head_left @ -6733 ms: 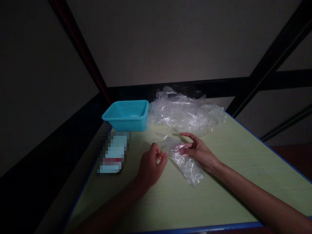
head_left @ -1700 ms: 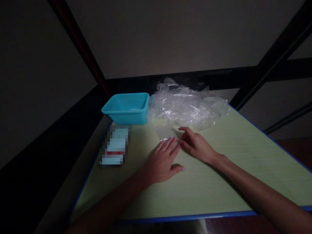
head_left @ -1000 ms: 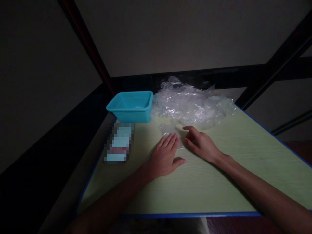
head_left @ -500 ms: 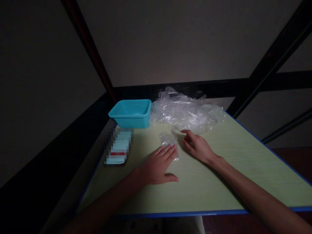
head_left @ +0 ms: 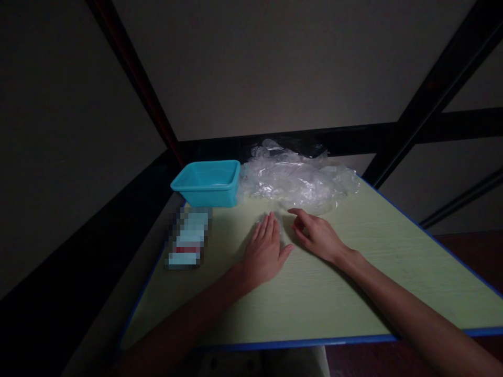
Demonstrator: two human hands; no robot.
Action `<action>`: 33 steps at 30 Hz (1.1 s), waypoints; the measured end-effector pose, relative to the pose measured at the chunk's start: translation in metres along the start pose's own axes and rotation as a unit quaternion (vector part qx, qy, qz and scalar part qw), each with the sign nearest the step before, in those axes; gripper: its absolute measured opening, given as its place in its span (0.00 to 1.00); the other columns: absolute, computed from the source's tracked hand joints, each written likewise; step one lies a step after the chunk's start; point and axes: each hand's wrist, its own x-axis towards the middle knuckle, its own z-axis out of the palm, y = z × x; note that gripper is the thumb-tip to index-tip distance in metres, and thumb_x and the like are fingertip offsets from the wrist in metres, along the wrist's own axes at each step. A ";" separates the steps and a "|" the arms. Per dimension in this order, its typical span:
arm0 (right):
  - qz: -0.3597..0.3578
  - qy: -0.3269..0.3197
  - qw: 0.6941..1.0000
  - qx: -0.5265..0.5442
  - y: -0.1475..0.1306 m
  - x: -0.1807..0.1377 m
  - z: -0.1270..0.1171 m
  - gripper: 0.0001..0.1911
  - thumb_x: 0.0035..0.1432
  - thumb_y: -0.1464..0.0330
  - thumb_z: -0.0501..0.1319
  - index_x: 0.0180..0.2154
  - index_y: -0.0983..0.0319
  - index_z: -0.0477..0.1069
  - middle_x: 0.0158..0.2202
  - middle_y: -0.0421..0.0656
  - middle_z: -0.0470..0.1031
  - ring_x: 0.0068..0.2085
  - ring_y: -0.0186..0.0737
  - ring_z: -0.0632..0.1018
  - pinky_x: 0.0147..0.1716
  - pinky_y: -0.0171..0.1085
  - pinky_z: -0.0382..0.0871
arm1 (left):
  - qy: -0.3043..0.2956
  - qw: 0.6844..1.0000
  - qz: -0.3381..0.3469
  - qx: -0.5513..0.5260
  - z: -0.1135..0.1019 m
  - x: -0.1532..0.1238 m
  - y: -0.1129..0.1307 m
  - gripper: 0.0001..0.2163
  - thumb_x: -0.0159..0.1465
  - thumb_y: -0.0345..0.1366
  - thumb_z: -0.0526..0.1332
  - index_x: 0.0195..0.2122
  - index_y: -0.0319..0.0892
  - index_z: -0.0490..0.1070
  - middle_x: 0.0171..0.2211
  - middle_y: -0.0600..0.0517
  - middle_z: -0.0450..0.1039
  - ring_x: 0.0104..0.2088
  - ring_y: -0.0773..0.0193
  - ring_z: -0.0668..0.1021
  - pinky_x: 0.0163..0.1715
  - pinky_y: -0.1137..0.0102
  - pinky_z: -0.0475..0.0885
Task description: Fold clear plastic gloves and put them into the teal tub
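Nearer than the turquoise tub [head_left: 208, 197] and to its right, the left hand [head_left: 262, 257] lies flat, fingers extended, over a small clear plastic piece [head_left: 279, 224] on the counter [head_left: 334, 298], mostly covering it. Farther right of the tub, the right hand [head_left: 319, 235] is loosely curled, apart from the left. Just in front of the tub lies a pixelated flat item [head_left: 189, 240]; right beside the tub spreads a crumpled clear plastic heap [head_left: 298, 180].

Single head-worn view, forward and down onto the table [head_left: 314, 301].
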 end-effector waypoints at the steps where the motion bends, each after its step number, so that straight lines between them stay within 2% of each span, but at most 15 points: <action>1: 0.001 0.000 1.000 -0.002 0.000 0.000 0.000 0.20 0.57 0.72 0.48 0.51 0.69 0.61 0.30 0.48 0.75 0.29 0.43 0.75 0.30 0.38 0.66 | -0.006 1.000 -0.008 0.006 0.003 0.004 0.002 0.32 0.67 0.48 0.46 0.60 0.21 0.50 0.63 0.30 0.44 0.64 0.47 0.50 0.61 0.56 0.53; 7: -0.003 -0.006 1.000 -0.012 0.001 0.000 0.000 0.20 0.56 0.73 0.48 0.51 0.69 0.62 0.29 0.47 0.75 0.29 0.42 0.75 0.29 0.37 0.65 | 0.010 0.998 -0.035 0.041 0.017 0.011 0.005 0.34 0.66 0.51 0.44 0.61 0.23 0.51 0.63 0.32 0.46 0.64 0.47 0.51 0.60 0.56 0.53; 14: -0.002 -0.013 1.000 -0.015 0.001 -0.001 0.001 0.20 0.56 0.73 0.49 0.51 0.69 0.61 0.29 0.47 0.75 0.29 0.42 0.75 0.28 0.36 0.64 | 0.017 0.999 -0.034 0.037 0.018 0.010 0.005 0.33 0.66 0.53 0.42 0.62 0.28 0.51 0.64 0.35 0.46 0.64 0.48 0.51 0.61 0.55 0.51; 20: 0.012 -0.012 1.000 -0.007 0.003 0.000 0.003 0.20 0.57 0.71 0.49 0.51 0.68 0.62 0.27 0.46 0.75 0.27 0.42 0.75 0.26 0.36 0.63 | 0.035 0.998 -0.024 0.045 0.023 0.010 0.004 0.34 0.66 0.54 0.41 0.61 0.28 0.52 0.63 0.34 0.48 0.63 0.45 0.53 0.59 0.55 0.53; 26: 0.018 -0.001 1.000 0.021 0.006 0.003 0.004 0.20 0.56 0.70 0.49 0.51 0.67 0.61 0.28 0.45 0.75 0.25 0.40 0.74 0.25 0.35 0.63 | 0.028 0.998 -0.028 0.042 0.021 0.010 0.005 0.34 0.66 0.53 0.41 0.61 0.27 0.52 0.63 0.33 0.47 0.63 0.45 0.52 0.60 0.55 0.52; 29: 0.022 -0.001 0.999 0.025 0.005 0.003 0.002 0.20 0.56 0.70 0.49 0.50 0.67 0.61 0.28 0.45 0.75 0.27 0.41 0.75 0.27 0.36 0.64 | 0.016 0.999 -0.035 0.034 0.020 0.009 0.005 0.34 0.66 0.54 0.41 0.62 0.28 0.51 0.64 0.34 0.46 0.64 0.43 0.50 0.60 0.55 0.51; 33: 0.025 -0.008 0.999 0.020 0.004 0.002 0.003 0.20 0.56 0.70 0.49 0.51 0.67 0.61 0.28 0.46 0.76 0.27 0.41 0.75 0.27 0.36 0.64 | 0.032 0.998 -0.041 0.031 0.020 0.008 0.005 0.34 0.65 0.55 0.40 0.62 0.30 0.52 0.64 0.38 0.47 0.63 0.37 0.49 0.60 0.50 0.50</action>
